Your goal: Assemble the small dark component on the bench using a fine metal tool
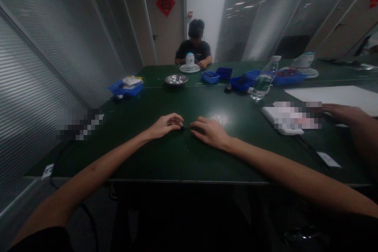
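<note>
My left hand (167,125) rests low over the green table, thumb and fingers closed around a small black piece (182,128). Its exact kind is too small to make out. A thin pale line, like a slim shaft, runs from the piece toward my right hand (210,131). The fingers of that hand are curled, with their tips close to the end of the line. Whatever lies between those fingertips is hidden. Both forearms reach in from the near edge of the table.
A metal bowl (176,80), a blue tray (125,87) and several blue bins (210,76) stand farther back. On the right are a water bottle (264,80) and a white box (270,120), near another person's hand (344,112). Across the table, a person (193,49) sits behind a small fan (189,63).
</note>
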The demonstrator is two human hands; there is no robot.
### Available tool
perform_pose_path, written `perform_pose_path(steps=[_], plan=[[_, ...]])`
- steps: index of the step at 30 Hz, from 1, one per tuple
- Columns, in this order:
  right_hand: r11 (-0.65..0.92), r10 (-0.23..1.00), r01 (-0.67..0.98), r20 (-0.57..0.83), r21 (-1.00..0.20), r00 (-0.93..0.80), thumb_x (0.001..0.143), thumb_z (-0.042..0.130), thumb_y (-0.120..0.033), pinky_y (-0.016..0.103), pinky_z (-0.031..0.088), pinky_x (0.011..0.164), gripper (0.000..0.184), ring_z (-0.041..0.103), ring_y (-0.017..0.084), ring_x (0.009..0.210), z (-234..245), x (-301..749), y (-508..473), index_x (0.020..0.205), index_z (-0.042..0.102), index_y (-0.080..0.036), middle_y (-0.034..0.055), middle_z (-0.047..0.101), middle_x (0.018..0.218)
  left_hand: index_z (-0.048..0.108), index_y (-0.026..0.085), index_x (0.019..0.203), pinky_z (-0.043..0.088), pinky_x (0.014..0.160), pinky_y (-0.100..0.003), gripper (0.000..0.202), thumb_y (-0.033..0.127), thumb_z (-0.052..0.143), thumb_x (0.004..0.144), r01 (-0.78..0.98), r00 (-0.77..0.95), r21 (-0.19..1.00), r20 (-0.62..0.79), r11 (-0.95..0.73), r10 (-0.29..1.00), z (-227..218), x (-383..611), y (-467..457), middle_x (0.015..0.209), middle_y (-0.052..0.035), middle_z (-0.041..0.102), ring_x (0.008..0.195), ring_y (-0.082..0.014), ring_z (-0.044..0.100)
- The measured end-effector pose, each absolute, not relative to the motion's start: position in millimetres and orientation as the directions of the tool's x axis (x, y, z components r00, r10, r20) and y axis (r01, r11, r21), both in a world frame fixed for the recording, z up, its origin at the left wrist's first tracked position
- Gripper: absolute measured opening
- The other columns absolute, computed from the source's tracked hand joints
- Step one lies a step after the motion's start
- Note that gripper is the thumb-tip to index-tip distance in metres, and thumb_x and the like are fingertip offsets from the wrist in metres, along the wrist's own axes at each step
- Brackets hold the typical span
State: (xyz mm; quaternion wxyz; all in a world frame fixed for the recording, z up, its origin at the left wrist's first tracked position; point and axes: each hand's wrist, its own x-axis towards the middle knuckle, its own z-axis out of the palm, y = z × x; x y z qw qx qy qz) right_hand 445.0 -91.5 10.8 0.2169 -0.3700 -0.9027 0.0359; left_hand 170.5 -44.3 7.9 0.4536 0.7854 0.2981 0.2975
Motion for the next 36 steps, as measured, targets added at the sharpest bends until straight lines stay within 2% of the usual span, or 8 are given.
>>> perform_pose_path(steps=[8, 14, 20, 23, 27, 30, 33, 36], plan=[[0.763, 0.639, 0.610, 0.386, -0.212, -0.665, 0.104, 0.052, -0.035, 0.027, 0.042, 0.065, 0.029, 0.059, 0.016, 0.078, 11, 445, -92, 0.126, 0.065, -0.022, 0.0070, 0.063, 0.108, 0.066, 0.014, 0.116, 0.051, 0.098, -0.041, 0.028, 0.022, 0.071, 0.090, 0.169, 0.678, 0.935, 0.118, -0.310, 0.726, 8, 168, -42, 0.109, -0.0112, 0.071, 0.104, -0.0216, 0.068], [0.774, 0.628, 0.598, 0.364, -0.205, -0.688, 0.105, 0.050, -0.034, 0.028, 0.046, 0.070, 0.030, 0.061, 0.017, 0.083, 14, 443, -97, 0.129, 0.064, -0.022, 0.0077, 0.062, 0.109, 0.065, 0.016, 0.122, 0.052, 0.099, -0.042, 0.033, 0.021, 0.071, 0.090, 0.152, 0.711, 0.925, 0.143, -0.348, 0.689, 7, 170, -44, 0.112, -0.0103, 0.070, 0.106, -0.0215, 0.067], [0.773, 0.634, 0.588, 0.326, -0.238, -0.701, 0.105, 0.049, -0.032, 0.028, 0.047, 0.072, 0.029, 0.061, 0.016, 0.083, 17, 441, -99, 0.129, 0.063, -0.022, 0.0082, 0.061, 0.113, 0.067, 0.020, 0.125, 0.053, 0.092, -0.039, 0.038, 0.025, 0.074, 0.088, 0.237, 0.741, 0.855, 0.148, -0.461, 0.655, 11, 179, -57, 0.122, -0.0098, 0.068, 0.098, -0.0193, 0.066], [0.738, 0.672, 0.633, 0.338, -0.235, -0.659, 0.105, 0.050, -0.035, 0.028, 0.046, 0.071, 0.029, 0.061, 0.016, 0.082, 14, 440, -97, 0.127, 0.064, -0.021, 0.0083, 0.062, 0.112, 0.062, 0.021, 0.134, 0.053, 0.093, -0.038, 0.047, 0.024, 0.074, 0.088, 0.233, 0.738, 0.839, 0.176, -0.491, 0.651, 11, 179, -56, 0.128, -0.0107, 0.065, 0.101, -0.0193, 0.065], [0.677, 0.731, 0.693, 0.339, -0.248, -0.592, 0.104, 0.052, -0.036, 0.029, 0.046, 0.071, 0.029, 0.062, 0.016, 0.081, 12, 441, -93, 0.126, 0.064, -0.022, 0.0074, 0.064, 0.112, 0.052, 0.021, 0.146, 0.054, 0.088, -0.037, 0.064, 0.027, 0.076, 0.087, 0.259, 0.713, 0.827, 0.185, -0.499, 0.676, 10, 168, -43, 0.121, -0.0116, 0.067, 0.097, -0.0194, 0.067], [0.644, 0.759, 0.716, 0.343, -0.270, -0.553, 0.103, 0.053, -0.035, 0.029, 0.046, 0.072, 0.028, 0.063, 0.017, 0.082, 14, 442, -93, 0.126, 0.064, -0.022, 0.0071, 0.065, 0.111, 0.064, 0.022, 0.135, 0.055, 0.087, -0.037, 0.048, 0.031, 0.074, 0.088, 0.308, 0.715, 0.759, 0.213, -0.574, 0.665, 10, 157, -36, 0.136, -0.0141, 0.061, 0.099, -0.0201, 0.067], [0.614, 0.785, 0.729, 0.336, -0.304, -0.521, 0.103, 0.053, -0.035, 0.029, 0.047, 0.073, 0.029, 0.064, 0.018, 0.085, 18, 442, -95, 0.125, 0.065, -0.021, 0.0082, 0.066, 0.112, 0.076, 0.023, 0.111, 0.049, 0.100, -0.042, 0.021, 0.032, 0.070, 0.092, 0.362, 0.733, 0.609, 0.282, -0.706, 0.619, 12, 152, -36, 0.144, -0.0107, 0.056, 0.120, -0.0249, 0.061], [0.597, 0.798, 0.735, 0.330, -0.321, -0.504, 0.103, 0.053, -0.035, 0.030, 0.047, 0.074, 0.028, 0.064, 0.018, 0.087, 20, 442, -96, 0.124, 0.065, -0.021, 0.0084, 0.066, 0.112, 0.074, 0.027, 0.116, 0.039, 0.110, -0.046, 0.022, 0.029, 0.064, 0.096, 0.382, 0.764, 0.488, 0.311, -0.785, 0.565, 13, 155, -39, 0.137, -0.0075, 0.063, 0.131, -0.0257, 0.054]])
